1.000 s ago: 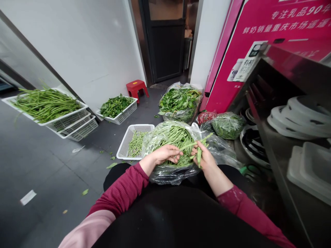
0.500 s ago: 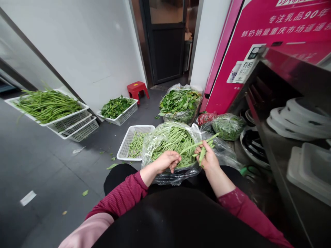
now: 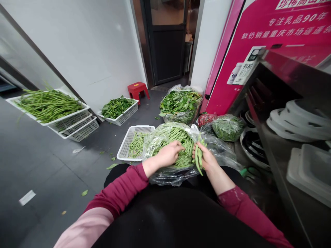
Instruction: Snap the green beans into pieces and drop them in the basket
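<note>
A clear plastic bag [image 3: 168, 174] full of green beans [image 3: 178, 136] rests on my lap. My left hand [image 3: 169, 154] reaches into the bean pile, fingers curled among the pods. My right hand [image 3: 207, 159] is closed around a small bunch of beans [image 3: 198, 156] that hangs downward at the bag's right side. On the floor just beyond the bag lies a white perforated basket [image 3: 126, 144] with several beans in it.
Stacked white baskets [image 3: 74, 127] with long green stalks stand at left. A basket of leafy greens [image 3: 117, 107], a red stool [image 3: 137, 89] and bags of greens [image 3: 179, 101] lie ahead. A steel shelf with white trays [image 3: 305, 120] fills the right.
My left hand has pushed forward into the beans. My right hand has tipped its bunch from pointing up-right to hanging down, and the long bean sticking out is gone from view.
</note>
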`<state>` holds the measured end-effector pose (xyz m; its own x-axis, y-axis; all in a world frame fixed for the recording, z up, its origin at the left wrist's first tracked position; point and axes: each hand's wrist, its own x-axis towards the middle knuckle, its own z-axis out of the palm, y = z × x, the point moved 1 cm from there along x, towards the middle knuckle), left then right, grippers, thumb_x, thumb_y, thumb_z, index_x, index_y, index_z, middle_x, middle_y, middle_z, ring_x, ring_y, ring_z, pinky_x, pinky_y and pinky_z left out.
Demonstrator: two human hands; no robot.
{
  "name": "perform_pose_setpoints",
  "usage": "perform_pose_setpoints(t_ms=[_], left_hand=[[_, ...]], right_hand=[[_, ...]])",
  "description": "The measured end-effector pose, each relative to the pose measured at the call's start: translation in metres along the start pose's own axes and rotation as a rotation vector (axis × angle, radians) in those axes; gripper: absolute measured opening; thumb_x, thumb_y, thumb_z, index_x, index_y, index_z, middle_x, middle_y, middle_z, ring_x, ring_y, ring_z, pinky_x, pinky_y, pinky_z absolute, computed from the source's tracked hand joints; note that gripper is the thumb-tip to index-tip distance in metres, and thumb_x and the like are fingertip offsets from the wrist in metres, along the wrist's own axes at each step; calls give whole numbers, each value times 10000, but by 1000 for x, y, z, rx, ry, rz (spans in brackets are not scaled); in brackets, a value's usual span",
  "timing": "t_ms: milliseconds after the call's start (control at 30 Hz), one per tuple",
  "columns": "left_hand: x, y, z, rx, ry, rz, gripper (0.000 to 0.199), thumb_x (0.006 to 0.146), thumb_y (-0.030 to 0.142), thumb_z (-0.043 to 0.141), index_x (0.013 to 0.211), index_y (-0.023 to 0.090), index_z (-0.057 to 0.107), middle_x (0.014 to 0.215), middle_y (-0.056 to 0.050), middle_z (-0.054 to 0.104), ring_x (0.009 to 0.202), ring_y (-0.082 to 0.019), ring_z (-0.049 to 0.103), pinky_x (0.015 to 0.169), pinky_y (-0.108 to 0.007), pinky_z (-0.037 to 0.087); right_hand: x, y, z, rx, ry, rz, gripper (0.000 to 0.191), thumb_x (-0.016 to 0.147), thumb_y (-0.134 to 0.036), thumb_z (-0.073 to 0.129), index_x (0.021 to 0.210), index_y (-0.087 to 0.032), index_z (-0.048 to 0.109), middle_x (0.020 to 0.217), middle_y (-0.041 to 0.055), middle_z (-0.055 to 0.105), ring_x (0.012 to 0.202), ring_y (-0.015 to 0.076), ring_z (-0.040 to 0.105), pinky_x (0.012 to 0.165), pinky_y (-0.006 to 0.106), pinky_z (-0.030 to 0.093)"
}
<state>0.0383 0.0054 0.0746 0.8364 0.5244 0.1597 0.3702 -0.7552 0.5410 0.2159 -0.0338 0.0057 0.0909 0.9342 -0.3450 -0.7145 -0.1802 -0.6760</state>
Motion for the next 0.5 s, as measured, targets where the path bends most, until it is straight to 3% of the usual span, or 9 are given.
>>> perform_pose_setpoints(t_ms=[100,167,233,333,500], left_hand=[[15,-32,2,-264,41,-240,252,690,277,572,912,168,616,960,-68,562,908,-186,486,784,-279,390],[22,-40,8,-598,-3,-426,352,732,446,502,885,144,600,722,-33,552,641,-124,491,582,-238,402],[29,-39,14,-970,-60,-552,452,751,534,426,883,125,564,520,35,419,406,-59,332,400,-185,280],[37,-34,17,-1331,-9,-562,366,712,488,533,792,132,505,434,107,215,331,-20,152,342,-152,111],[40,-45,14,-1442,168,-551,311,696,418,590,707,158,419,431,110,246,319,-8,158,330,-136,87]], right_hand=[[-10,6,9,20,-146,110,191,699,-317,625,706,-164,510,558,-49,485,418,51,431,378,169,358],[-16,13,17,-18,-282,202,190,708,-317,615,715,-159,511,579,-43,486,414,47,409,375,169,327],[-19,21,23,-47,-375,289,201,709,-329,612,711,-157,507,575,-40,475,411,48,390,376,174,307],[-22,30,26,-19,-436,366,224,708,-358,607,728,-156,511,552,-46,433,422,52,379,383,175,292],[-27,35,19,5,-470,339,250,663,-353,647,760,-154,531,580,-33,444,452,62,394,383,178,280]])
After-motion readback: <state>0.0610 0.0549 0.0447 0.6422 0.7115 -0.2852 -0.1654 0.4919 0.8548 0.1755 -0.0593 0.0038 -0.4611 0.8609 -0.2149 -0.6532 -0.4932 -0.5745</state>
